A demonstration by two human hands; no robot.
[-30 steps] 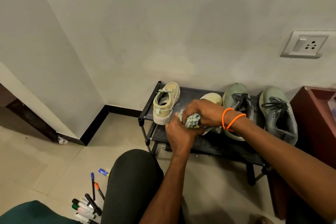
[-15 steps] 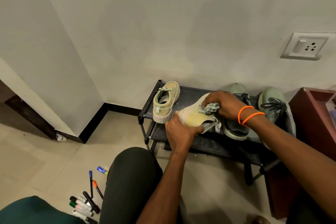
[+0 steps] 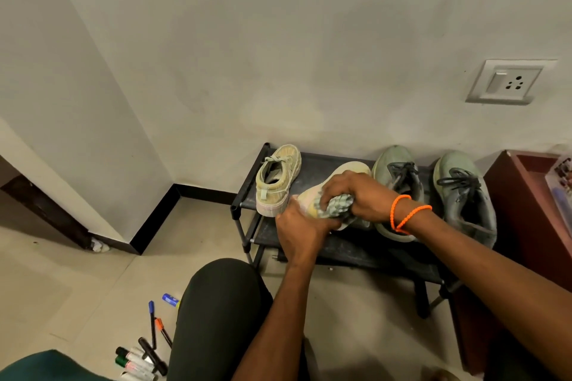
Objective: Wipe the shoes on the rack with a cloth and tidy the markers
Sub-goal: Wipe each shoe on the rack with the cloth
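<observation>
Head view: I see my left hand (image 3: 301, 230) gripping the heel end of a pale yellow shoe (image 3: 337, 192) tipped on its side over the black rack (image 3: 322, 164), while my right hand (image 3: 356, 195) is curled round a bunched checked cloth (image 3: 335, 206) pressed on its sole. A matching shoe (image 3: 278, 182) stands just left, two grey-green sneakers (image 3: 399, 192) right. Markers (image 3: 145, 356) lie scattered on the floor (image 3: 77, 288) beside my knee (image 3: 219, 303).

Left hand (image 3: 301, 233) holds pale shoe (image 3: 335, 184) tilted over black rack (image 3: 312, 164); right hand (image 3: 360, 195) presses bunched cloth (image 3: 335, 206) on it. Grey-green shoes (image 3: 399, 182) beside. Markers (image 3: 140, 357) scattered on floor (image 3: 77, 281).
</observation>
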